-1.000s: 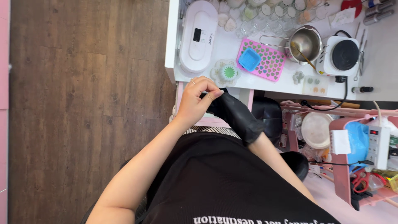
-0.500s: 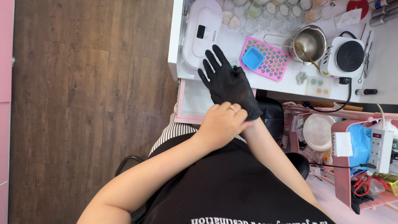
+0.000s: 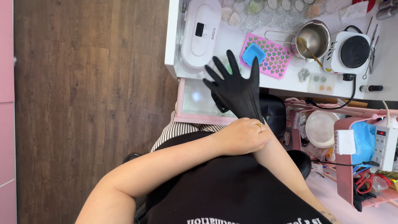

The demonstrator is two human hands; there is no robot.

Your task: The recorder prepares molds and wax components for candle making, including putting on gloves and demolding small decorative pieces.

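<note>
A black glove is worn on the right hand, whose fingers are spread wide, nothing grasped, just below the pink heart mould on the white tabletop. The glove's cuff is pinched by the clenched left hand at the wrist.

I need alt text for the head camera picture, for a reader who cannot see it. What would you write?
Seen from above, a person's right hand wears a black glove with fingers spread, while the bare left hand grips the glove's cuff at the wrist. Beyond is a white worktable with a pink heart mould, a metal pot and a small hotplate.
</note>
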